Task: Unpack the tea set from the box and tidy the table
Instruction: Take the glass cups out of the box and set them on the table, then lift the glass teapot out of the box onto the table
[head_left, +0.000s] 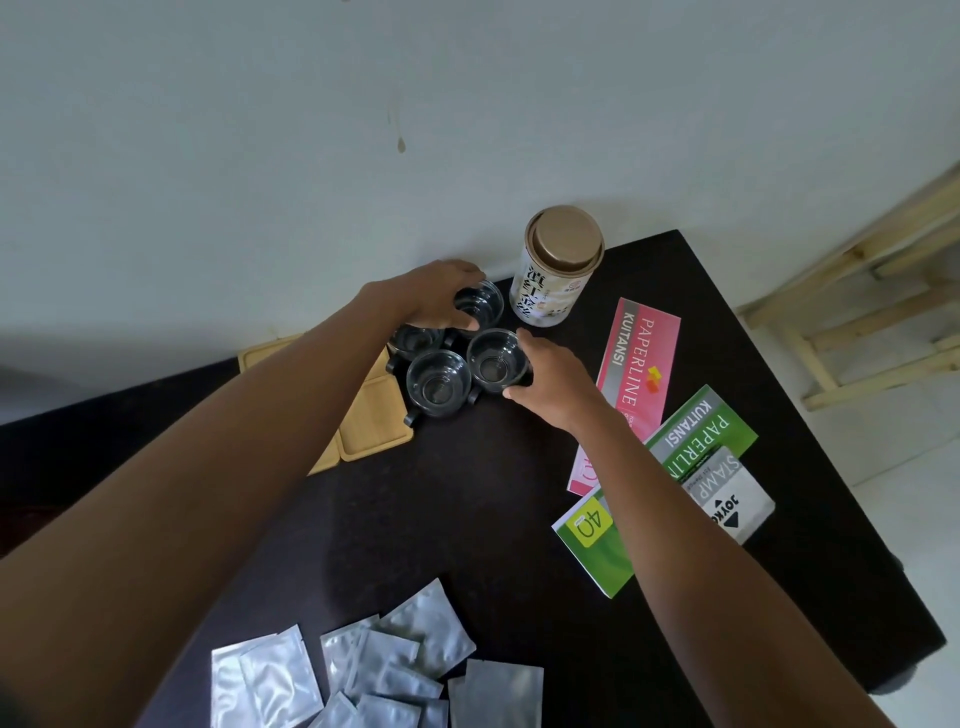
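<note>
Four glass cups (439, 384) are sitting bunched together on the dark table (467, 519), and both hands are working on them, so the step looks like grouping the unpacked cups. Left hand (431, 293) is curling its grip around the far cup (480, 301); right hand (550, 387) is pinching the near-right cup (493, 361). Left of the left grip, wooden trays (371, 421) are lying partly under the cups. Beyond the right grip, a tea tin (556, 270) is standing upright. Next, probably, each cup needs setting down squarely without clinking its neighbours.
</note>
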